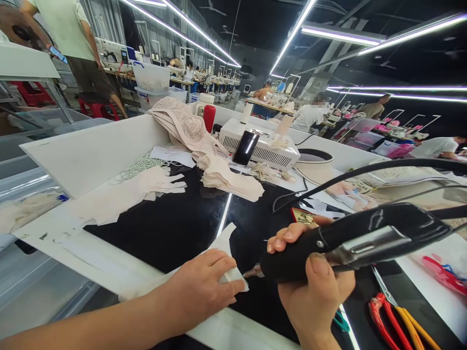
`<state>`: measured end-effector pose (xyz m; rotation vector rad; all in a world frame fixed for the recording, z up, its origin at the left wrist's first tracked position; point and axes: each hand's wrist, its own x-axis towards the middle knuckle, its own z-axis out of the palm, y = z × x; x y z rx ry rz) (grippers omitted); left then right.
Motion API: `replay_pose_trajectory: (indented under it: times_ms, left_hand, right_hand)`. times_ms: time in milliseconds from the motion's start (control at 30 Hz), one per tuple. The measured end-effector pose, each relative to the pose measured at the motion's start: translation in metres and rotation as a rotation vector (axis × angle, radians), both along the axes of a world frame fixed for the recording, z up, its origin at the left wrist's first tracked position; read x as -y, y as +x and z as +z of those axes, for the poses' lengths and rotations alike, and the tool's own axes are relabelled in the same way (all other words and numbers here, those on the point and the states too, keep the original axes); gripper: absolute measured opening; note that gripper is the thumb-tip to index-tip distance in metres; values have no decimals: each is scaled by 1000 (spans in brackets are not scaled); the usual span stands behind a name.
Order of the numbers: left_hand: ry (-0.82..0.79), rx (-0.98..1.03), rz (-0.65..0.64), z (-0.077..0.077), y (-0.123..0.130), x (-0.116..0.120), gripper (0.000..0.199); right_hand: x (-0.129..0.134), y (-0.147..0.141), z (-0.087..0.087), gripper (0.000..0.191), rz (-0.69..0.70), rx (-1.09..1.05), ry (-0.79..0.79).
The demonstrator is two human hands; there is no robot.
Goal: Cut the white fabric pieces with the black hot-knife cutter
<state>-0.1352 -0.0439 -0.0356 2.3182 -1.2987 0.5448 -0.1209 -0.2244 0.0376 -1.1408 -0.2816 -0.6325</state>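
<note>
My left hand [207, 287] pinches a pale fabric piece [226, 238] above the black glossy tabletop [171, 233]. Wrapped in my right hand [317, 287] is a black corded hand tool [350, 233] with a metal lever along its side. Its narrow metal tip [254, 272] points left, at the edge of the fabric; whether it touches cannot be told. Just ahead of my hands lie a stack of cream fabric pieces [233, 182] and a spread of similar cut pieces [127, 192].
Red-handled and orange-handled cutters [392, 311] lie at right. A white vented box [259, 141], a phone [246, 148], a red thread cone [209, 118] and a tape roll [314, 163] stand at the back. The thick black cable [365, 172] arches over the right side. A person [71, 34] stands far left.
</note>
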Motion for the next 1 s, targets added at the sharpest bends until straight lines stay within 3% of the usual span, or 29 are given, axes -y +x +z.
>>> replay_pose_trajectory:
  times_ms: [400,700,833,1000]
  left_hand:
    - [-4,-47,24,1,1,-1,27]
    - [-24,-26,37,-1,2,0,21]
    - [-10,-32,43,-3,1,1,27]
    - [-17,-26,49,3,-3,-1,27]
  right_hand:
    - [-3,1,0,32,10,-46,-28]
    - [-7,11,-2,42,-9,-4,-25]
    - [-9,10,-2,37,-13,-25,-34]
    - [-9,4,0,35,12,-35,-26]
